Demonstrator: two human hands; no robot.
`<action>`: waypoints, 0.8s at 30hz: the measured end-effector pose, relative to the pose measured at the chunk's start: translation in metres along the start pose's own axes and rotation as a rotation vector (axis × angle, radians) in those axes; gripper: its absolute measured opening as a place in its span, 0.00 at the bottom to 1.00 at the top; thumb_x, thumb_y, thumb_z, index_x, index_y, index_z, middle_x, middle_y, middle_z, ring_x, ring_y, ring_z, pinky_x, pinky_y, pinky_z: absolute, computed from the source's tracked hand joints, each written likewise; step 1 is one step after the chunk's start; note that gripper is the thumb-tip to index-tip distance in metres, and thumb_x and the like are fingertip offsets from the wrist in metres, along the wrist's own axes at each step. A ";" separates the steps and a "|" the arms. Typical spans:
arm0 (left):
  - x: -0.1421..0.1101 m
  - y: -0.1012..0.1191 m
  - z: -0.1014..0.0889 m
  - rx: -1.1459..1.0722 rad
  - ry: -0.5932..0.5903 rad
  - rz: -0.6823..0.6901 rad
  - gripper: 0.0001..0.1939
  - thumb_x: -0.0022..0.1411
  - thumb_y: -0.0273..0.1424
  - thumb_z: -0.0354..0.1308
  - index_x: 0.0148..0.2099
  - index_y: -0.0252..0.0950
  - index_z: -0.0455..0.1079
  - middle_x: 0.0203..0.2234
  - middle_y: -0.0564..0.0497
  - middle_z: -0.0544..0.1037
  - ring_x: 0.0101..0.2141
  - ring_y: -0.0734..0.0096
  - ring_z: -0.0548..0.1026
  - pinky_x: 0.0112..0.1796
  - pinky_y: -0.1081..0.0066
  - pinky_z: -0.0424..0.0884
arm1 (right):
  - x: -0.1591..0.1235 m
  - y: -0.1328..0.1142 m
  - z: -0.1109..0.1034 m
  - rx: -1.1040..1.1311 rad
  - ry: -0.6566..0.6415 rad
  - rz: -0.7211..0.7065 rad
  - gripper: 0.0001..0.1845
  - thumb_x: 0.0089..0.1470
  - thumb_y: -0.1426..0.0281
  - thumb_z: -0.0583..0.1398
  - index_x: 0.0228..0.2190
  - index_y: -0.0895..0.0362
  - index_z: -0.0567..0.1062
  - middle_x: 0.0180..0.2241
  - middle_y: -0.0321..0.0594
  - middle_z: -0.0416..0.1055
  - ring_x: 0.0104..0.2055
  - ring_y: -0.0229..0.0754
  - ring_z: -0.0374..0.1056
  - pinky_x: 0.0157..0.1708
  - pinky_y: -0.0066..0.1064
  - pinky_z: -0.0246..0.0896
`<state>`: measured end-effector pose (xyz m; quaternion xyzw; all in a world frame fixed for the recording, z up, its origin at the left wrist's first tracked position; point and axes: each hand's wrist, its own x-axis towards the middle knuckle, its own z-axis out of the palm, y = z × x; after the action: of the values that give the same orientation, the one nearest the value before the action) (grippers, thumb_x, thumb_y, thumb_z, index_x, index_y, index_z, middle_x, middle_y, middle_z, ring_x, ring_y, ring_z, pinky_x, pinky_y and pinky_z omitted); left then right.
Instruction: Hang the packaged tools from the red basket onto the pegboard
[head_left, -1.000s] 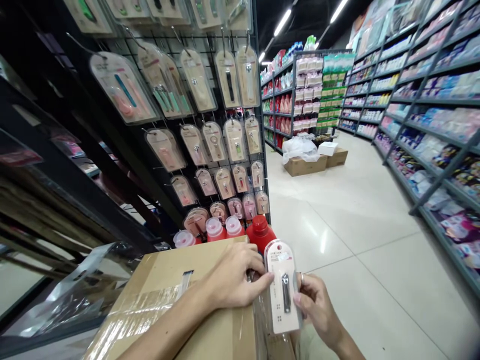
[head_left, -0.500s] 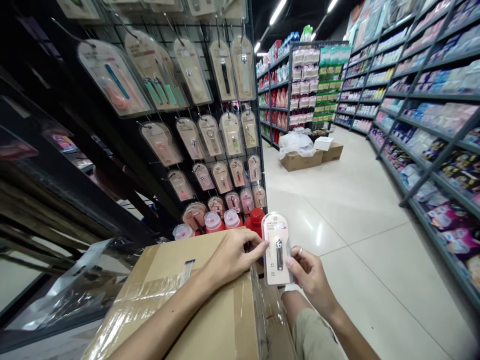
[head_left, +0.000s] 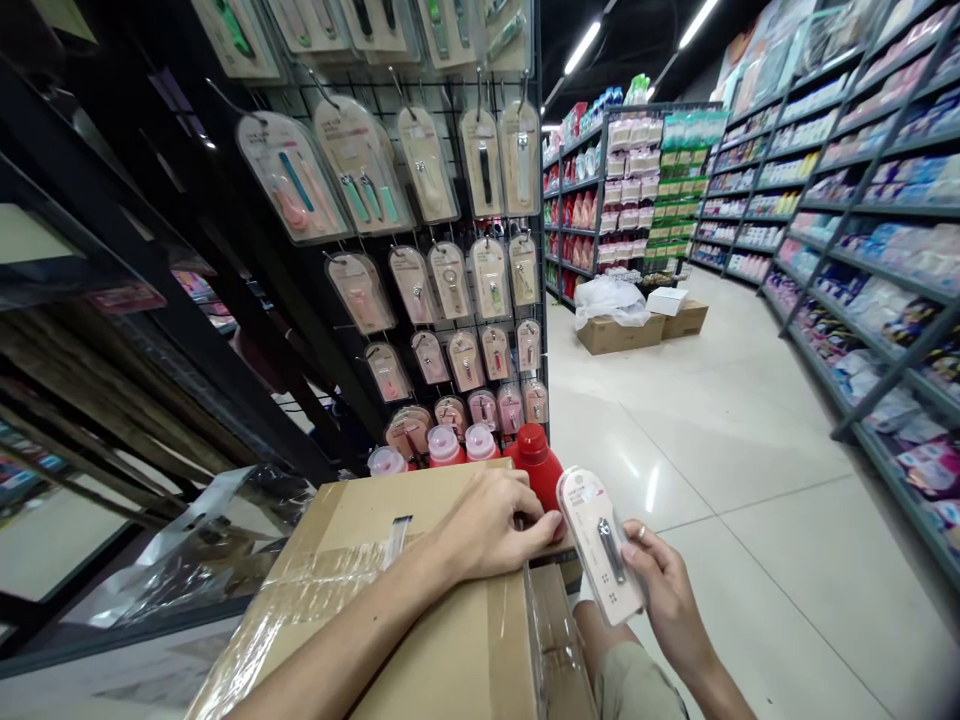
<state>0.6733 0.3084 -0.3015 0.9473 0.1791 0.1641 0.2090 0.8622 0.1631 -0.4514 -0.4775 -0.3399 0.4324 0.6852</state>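
My right hand (head_left: 670,596) grips a white carded nail clipper pack (head_left: 600,545), tilted with its top leaning left. My left hand (head_left: 491,525) rests on the far edge of a taped cardboard box (head_left: 390,610), fingers curled and pinched near the pack's left edge; what they hold, if anything, is hidden. Just beyond the box stand red and pink-capped bottles (head_left: 534,462). Ahead hangs a wire peg rack (head_left: 450,290) filled with similar carded nail tools.
Dark shelving runs along the left. The tiled aisle (head_left: 735,450) stretches ahead, with cardboard boxes (head_left: 637,325) and a plastic bag on the floor further on. Stocked shelves (head_left: 862,250) line the right side. Crumpled clear plastic (head_left: 187,560) lies left of the box.
The clipper pack has dropped lower and tilted, now held by my right hand alone; my left hand has slipped back to the box edge. The view has shifted slightly.
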 end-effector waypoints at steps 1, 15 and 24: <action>0.000 0.000 0.000 -0.009 0.005 0.002 0.19 0.68 0.34 0.60 0.24 0.36 0.77 0.24 0.48 0.78 0.28 0.69 0.74 0.34 0.69 0.69 | 0.000 0.004 -0.003 0.014 0.020 0.011 0.19 0.63 0.52 0.63 0.38 0.56 0.75 0.30 0.36 0.65 0.31 0.40 0.58 0.29 0.28 0.57; 0.001 0.004 -0.001 -0.022 0.029 0.001 0.19 0.68 0.35 0.59 0.25 0.38 0.78 0.22 0.48 0.78 0.28 0.66 0.75 0.33 0.68 0.70 | -0.005 0.010 -0.012 0.003 0.104 0.048 0.24 0.55 0.51 0.70 0.43 0.55 0.77 0.29 0.38 0.72 0.29 0.43 0.66 0.28 0.30 0.66; 0.002 0.003 -0.001 -0.015 0.027 0.010 0.18 0.68 0.34 0.59 0.25 0.38 0.78 0.21 0.48 0.78 0.27 0.66 0.75 0.33 0.67 0.70 | -0.005 0.014 -0.009 0.017 0.136 0.046 0.24 0.55 0.51 0.70 0.44 0.54 0.76 0.30 0.37 0.75 0.28 0.42 0.69 0.27 0.28 0.66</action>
<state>0.6752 0.3068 -0.2992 0.9443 0.1759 0.1791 0.2127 0.8646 0.1579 -0.4677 -0.5075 -0.2779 0.4176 0.7006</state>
